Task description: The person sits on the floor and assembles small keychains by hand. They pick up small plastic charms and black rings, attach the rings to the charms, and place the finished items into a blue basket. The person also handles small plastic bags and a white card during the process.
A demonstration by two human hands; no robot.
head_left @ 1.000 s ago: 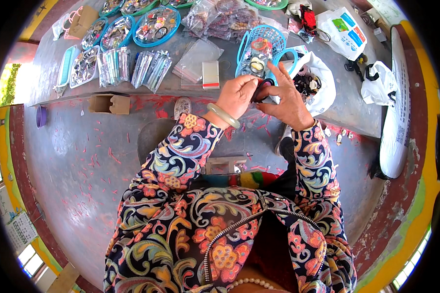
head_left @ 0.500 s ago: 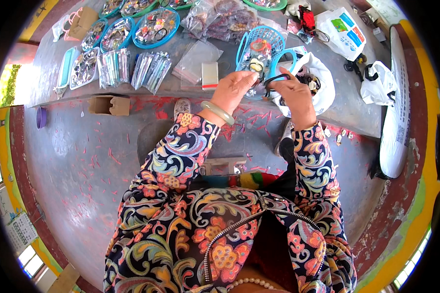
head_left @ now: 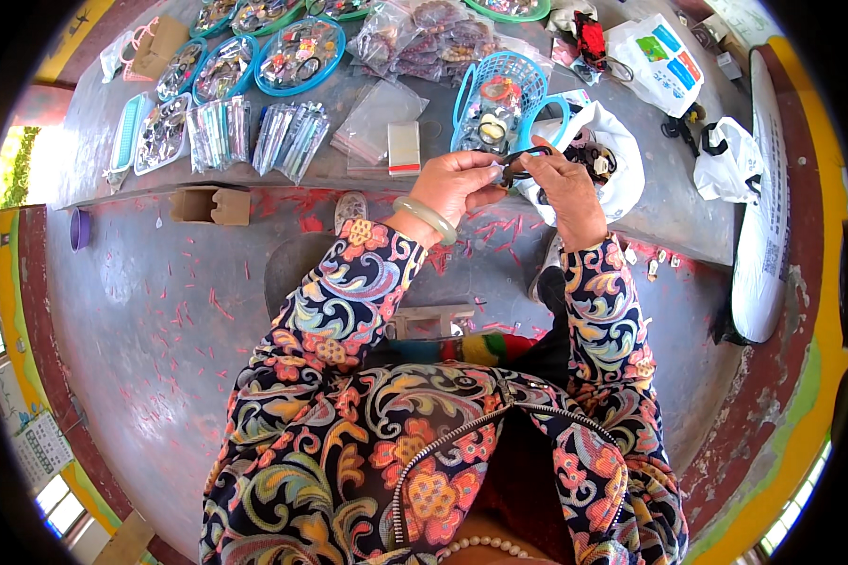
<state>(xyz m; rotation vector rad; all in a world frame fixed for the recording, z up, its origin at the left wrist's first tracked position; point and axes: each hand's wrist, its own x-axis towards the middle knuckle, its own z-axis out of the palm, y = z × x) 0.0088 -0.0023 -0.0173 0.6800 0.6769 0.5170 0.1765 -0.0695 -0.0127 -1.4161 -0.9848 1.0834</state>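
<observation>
Grey ledge (head_left: 367, 179): blue basket (head_left: 499, 99), white bag (head_left: 617, 160) behind hands.

**Head view: 2 hands meeting on a small dark ring**

I see the left hand (head_left: 457, 184), a pale green bangle (head_left: 426, 217) on its wrist, pinching a small dark ring (head_left: 518, 165) that the right hand (head_left: 565, 184) also grips; fingertips of both hands touch it. Just behind the hands stands a blue mesh basket (head_left: 528, 75) of rings, and beside it an open white plastic bag (head_left: 622, 151) of dark pieces. On the grey table (head_left: 94, 122), well to the left, lie clear packets (head_left: 254, 137) in a row and 3 round blue-rimmed trays (head_left: 297, 56). A small white-and-red box (head_left: 404, 149) lies near the left hand. A brown cardboard box (head_left: 212, 204) sits below the table edge.
</observation>
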